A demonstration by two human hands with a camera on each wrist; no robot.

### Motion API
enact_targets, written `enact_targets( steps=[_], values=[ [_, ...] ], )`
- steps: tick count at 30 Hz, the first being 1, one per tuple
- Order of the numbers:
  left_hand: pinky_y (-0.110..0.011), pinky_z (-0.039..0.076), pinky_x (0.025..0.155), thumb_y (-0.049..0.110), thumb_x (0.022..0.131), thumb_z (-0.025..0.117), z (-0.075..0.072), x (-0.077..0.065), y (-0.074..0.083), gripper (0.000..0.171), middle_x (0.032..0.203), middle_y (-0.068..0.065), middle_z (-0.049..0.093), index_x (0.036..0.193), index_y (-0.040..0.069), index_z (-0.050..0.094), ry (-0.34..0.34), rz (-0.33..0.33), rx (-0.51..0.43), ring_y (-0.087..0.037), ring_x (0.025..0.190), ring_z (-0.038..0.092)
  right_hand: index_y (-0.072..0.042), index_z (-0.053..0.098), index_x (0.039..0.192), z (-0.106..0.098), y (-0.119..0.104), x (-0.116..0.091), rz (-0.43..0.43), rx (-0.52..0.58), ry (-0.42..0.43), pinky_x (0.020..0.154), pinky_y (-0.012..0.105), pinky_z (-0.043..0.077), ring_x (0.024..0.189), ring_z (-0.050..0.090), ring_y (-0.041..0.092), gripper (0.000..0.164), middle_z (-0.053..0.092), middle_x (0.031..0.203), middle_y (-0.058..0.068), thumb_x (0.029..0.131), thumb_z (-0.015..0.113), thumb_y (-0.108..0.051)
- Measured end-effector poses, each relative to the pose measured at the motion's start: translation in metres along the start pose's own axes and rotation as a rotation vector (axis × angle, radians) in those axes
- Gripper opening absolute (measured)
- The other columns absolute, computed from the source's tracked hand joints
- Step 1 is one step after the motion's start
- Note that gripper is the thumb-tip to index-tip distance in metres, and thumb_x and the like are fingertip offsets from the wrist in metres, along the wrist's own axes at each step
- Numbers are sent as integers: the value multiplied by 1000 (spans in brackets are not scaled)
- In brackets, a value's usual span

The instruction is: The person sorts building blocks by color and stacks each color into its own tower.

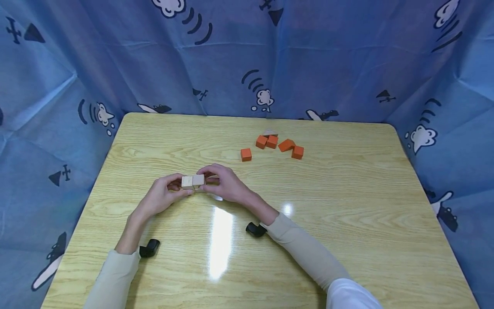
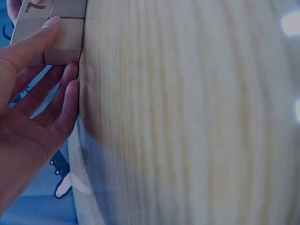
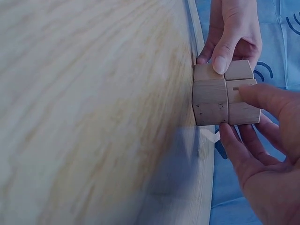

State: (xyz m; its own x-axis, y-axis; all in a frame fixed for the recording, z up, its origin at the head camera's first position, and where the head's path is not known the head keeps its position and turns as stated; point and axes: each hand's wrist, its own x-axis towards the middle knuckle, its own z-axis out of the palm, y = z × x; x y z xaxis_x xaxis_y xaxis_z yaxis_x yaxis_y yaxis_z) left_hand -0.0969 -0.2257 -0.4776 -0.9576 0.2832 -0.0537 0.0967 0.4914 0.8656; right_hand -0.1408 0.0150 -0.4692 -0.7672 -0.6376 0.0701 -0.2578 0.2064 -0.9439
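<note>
On the table (image 1: 328, 189), plain wooden blocks (image 1: 193, 181) are stacked two layers high in a tight cluster. My left hand (image 1: 165, 195) grips the cluster's left end, its thumb lying across the front faces (image 2: 63, 40) and its fingers curving behind. From the other end my right hand (image 1: 224, 183) pinches an upper block (image 3: 241, 89), thumb in front and fingers around the right side. The right wrist view has both hands around the stack, which stands on the tabletop. One block carries an engraved mark (image 2: 35, 7). Fingers hide part of the back.
Several orange blocks (image 1: 246, 155) lie beyond the hands toward the back middle, one pale flat piece (image 1: 270, 133) behind them. Black wrist-worn parts (image 1: 149, 248) stick out by the forearms. Patterned blue cloth (image 1: 247, 56) hangs around the table's back and sides.
</note>
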Motion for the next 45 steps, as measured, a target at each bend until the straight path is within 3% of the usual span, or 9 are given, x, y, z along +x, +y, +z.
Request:
enact_targets(
  steps=[10,15,23,29,38,45],
  values=[
    [-29,57,80,16,92,80,-1,-1,-2,36,107,-14,70,121,0,69,8,1,20,-25,93,68,2,62,131,-4,0,2,-5,-56,-38,104,35,51,118,63,25,43,62,131,13,91,78,-2],
    [-32,56,82,18,92,81,-1,-2,-1,38,108,-14,70,123,0,68,8,-17,18,-26,95,68,2,61,134,-17,0,1,-35,-140,-43,105,38,50,121,61,28,48,63,132,15,93,79,-15],
    [-25,54,78,19,91,81,-2,-3,0,40,108,-14,70,124,0,68,13,-40,19,-25,94,67,2,60,136,-42,-5,-3,-44,-172,-79,106,40,47,123,59,34,48,62,133,19,96,76,-18],
    [-28,56,81,19,91,81,-2,-2,-1,39,109,-14,70,122,1,68,19,-37,18,-26,95,67,0,62,133,-60,-2,-6,-35,-177,-11,103,42,50,119,61,35,40,64,129,20,99,72,-17],
    [-30,57,80,17,90,82,0,-1,0,38,108,-14,69,121,0,68,16,-37,22,-26,94,67,-7,67,128,-89,6,-11,-35,-202,110,95,43,54,108,64,19,30,67,122,17,100,71,-18],
    [-29,57,80,18,90,82,2,-1,-1,39,108,-14,70,122,0,68,15,-34,17,-26,95,67,-5,66,126,-109,13,-15,-39,-240,166,94,46,54,102,66,21,29,68,120,17,100,70,-17]
  ],
)
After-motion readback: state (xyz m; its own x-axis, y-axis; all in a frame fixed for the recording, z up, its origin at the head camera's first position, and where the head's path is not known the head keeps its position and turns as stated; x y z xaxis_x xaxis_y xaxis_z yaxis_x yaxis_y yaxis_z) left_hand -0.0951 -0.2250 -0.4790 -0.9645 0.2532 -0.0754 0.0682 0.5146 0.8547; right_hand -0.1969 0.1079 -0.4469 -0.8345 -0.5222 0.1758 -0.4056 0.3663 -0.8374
